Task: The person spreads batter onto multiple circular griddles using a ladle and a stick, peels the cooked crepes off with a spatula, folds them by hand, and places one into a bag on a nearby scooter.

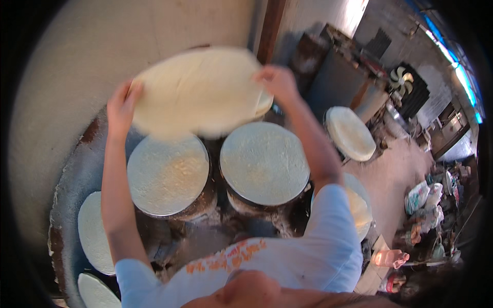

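A large, thin, pale flatbread (195, 87), blurred by motion, is stretched between my two raised hands. My left hand (123, 105) pinches its left edge. At its right edge my right hand (279, 83) is closed, fingers bent over the rim. Below the flatbread are two round griddles, the left one covered by a pale dough sheet (168, 175) with a browner patch, the right one by a smoother sheet (264, 163). Part of another pale round (265, 104) shows under the held flatbread, near my right hand; most of it is hidden.
More pale rounds lie at the lower left (94, 233) and beside my right upper arm (359, 210). A thick pale round stack (351, 133) stands farther right. Behind it are a rusty drum (308, 54) and a fan (401, 81). Bags (426, 197) and a pinkish jug (390, 258) crowd the right side.
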{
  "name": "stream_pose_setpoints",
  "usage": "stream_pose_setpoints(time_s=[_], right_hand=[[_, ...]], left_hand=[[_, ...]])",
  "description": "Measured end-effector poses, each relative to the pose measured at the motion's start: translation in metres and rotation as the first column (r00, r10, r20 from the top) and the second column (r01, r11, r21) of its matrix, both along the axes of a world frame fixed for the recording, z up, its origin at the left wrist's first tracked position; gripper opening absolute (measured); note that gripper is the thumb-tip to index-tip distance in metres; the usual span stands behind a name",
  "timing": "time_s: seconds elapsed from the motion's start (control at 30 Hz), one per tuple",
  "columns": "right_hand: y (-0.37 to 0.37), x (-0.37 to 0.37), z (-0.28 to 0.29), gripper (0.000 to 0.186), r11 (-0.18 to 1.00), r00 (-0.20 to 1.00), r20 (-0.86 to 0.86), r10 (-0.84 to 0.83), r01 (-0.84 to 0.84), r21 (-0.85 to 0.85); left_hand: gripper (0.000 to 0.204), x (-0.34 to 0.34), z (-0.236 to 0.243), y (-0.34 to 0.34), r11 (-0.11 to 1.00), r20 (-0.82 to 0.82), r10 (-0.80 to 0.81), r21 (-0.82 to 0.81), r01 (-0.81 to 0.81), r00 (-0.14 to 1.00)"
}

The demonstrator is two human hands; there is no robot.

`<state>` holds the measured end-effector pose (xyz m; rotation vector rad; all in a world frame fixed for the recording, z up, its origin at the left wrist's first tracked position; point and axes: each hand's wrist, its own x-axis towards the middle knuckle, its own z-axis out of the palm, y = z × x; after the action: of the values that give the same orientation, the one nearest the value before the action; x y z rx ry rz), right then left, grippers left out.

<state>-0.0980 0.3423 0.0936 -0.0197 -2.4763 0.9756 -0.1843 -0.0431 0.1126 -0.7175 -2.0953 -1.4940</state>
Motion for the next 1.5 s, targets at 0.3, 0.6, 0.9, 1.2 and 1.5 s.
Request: stream_pose_setpoints(time_s=[0.3, 0.6, 0.9, 1.2, 1.5], right_hand=[[0.188, -0.164, -0.16, 0.028, 0.881, 0.988, -0.014, -0.154, 0.131, -0.456], [0.226, -0.199, -0.27, 0.022, 0.786, 0.947, 0.132, -0.292, 0.316, -0.531], [0.058, -0.149, -0.197, 0.021, 0.908, 0.995, -0.082, 0.06, -0.088, -0.409], [-0.406, 0.197, -0.247, 0.022, -0.041, -0.237, 0.164, 0.957, -0.674, -0.738], [-0.688, 0.485, -0.309, 0.034, -0.334, -0.672, 0.36, 0.647, -0.674, -0.659]], left_hand=[[0.013, -0.18, -0.155, 0.204, 0.838, -0.617, -0.069, -0.462, -0.29, 0.784], [0.024, -0.213, -0.258, 0.238, 0.809, -0.326, -0.038, -0.564, -0.162, 0.944], [0.029, 0.087, -0.232, -0.011, 0.809, 0.075, 0.465, -0.442, -0.389, 0.882], [0.032, 0.542, -0.25, -0.121, 0.348, 0.538, 0.84, -0.632, -0.693, -0.069], [0.073, 0.85, -0.343, -0.309, -0.388, 0.461, 0.116, -0.794, -0.468, -0.88]])
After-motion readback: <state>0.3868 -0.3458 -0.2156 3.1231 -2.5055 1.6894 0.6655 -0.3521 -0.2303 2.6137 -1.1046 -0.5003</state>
